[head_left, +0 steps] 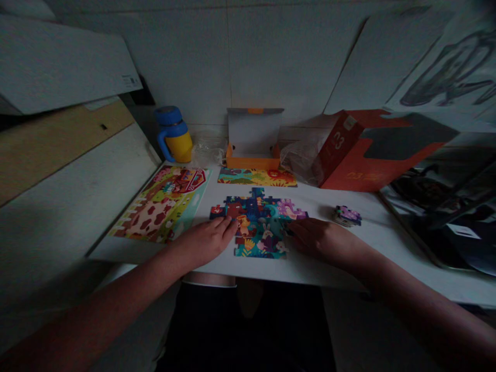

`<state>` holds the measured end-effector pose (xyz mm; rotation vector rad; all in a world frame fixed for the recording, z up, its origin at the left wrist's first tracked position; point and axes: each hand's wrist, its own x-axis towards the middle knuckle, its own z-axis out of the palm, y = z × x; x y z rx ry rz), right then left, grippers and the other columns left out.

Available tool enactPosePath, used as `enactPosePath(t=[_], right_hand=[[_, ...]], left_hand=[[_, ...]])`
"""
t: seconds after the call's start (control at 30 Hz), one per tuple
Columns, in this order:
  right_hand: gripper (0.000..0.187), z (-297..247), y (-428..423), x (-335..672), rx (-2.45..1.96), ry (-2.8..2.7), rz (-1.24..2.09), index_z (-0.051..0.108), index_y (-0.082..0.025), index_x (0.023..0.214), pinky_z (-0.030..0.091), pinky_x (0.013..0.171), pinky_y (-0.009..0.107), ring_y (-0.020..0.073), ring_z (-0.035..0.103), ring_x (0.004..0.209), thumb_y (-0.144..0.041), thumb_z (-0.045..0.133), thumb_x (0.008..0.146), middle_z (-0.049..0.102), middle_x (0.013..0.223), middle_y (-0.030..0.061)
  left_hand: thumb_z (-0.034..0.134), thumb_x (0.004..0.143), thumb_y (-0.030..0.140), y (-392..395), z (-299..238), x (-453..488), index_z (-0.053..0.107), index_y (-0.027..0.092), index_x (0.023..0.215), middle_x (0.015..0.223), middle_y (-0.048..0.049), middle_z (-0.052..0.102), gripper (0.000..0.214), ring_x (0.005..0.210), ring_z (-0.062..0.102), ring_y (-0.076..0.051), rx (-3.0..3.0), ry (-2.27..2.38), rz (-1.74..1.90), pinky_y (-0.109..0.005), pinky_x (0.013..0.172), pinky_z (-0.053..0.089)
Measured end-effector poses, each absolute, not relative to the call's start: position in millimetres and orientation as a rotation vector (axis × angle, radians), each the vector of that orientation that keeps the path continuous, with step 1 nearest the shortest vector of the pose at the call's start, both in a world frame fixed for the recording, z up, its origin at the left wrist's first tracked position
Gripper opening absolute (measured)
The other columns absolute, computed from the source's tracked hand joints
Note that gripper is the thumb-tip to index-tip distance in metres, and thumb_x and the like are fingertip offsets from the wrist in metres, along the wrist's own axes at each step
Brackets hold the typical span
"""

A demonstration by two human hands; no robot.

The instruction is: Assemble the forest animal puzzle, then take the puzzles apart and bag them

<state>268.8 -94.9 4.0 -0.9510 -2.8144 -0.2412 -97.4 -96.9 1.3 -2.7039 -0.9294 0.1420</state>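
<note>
A partly joined jigsaw puzzle [258,222] with colourful animals lies on the white table in front of me. My left hand [207,242] rests at its left edge, fingers stretched out and the tips touching the pieces, with nothing visibly held. At the right edge of the puzzle, the fingers of my right hand [320,236] are together on a dark puzzle piece [287,229], mostly covered by the fingertips. A small stack of loose puzzle pieces [347,215] sits beyond my right hand.
A farm picture sheet [163,204] lies to the left. Behind the puzzle are a jungle picture strip [258,176] and an open orange box [252,161]. A blue-yellow mug [176,137], clear plastic wrap [302,160] and a large red box [372,155] line the back. Dark equipment [449,222] stands right.
</note>
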Motion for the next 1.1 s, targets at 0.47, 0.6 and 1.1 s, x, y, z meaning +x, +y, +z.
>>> enactPosePath(t=[0.47, 0.6, 1.1], right_hand=[[0.033, -20, -96, 277, -1.017, -2.617, -0.336, 0.068, -0.008, 0.133, 0.067, 0.08, 0.036, 0.0261, 0.077, 0.097, -0.014, 0.049, 0.107, 0.078, 0.115, 0.0185], [0.031, -21, -110, 277, -1.047, -2.526, -0.275, 0.069, -0.011, 0.132, 0.066, 0.086, 0.041, 0.0283, 0.074, 0.107, -0.017, 0.054, 0.106, 0.075, 0.121, 0.0173], [0.032, -2, -169, 200, -1.153, -2.095, 0.067, 0.064, -0.02, 0.134, 0.062, 0.085, 0.032, 0.0195, 0.072, 0.098, -0.013, 0.062, 0.102, 0.073, 0.111, 0.0092]], left_hand=[[0.05, 0.095, -0.003, -88, -10, -105, 0.057, 0.009, 0.142, 0.115, -0.0163, 0.076, 0.05, 0.101, 0.074, -0.024, -2.652, -0.913, -0.274, -0.038, 0.086, 0.065], [0.052, 0.097, -0.001, -98, -18, -110, 0.063, 0.014, 0.136, 0.125, -0.0136, 0.075, 0.043, 0.112, 0.073, -0.026, -2.688, -1.004, -0.493, -0.044, 0.094, 0.065], [0.065, 0.102, 0.02, -146, -11, -46, 0.075, 0.021, 0.12, 0.104, -0.0076, 0.07, 0.02, 0.095, 0.066, -0.021, -2.644, -1.07, -1.028, -0.034, 0.084, 0.064]])
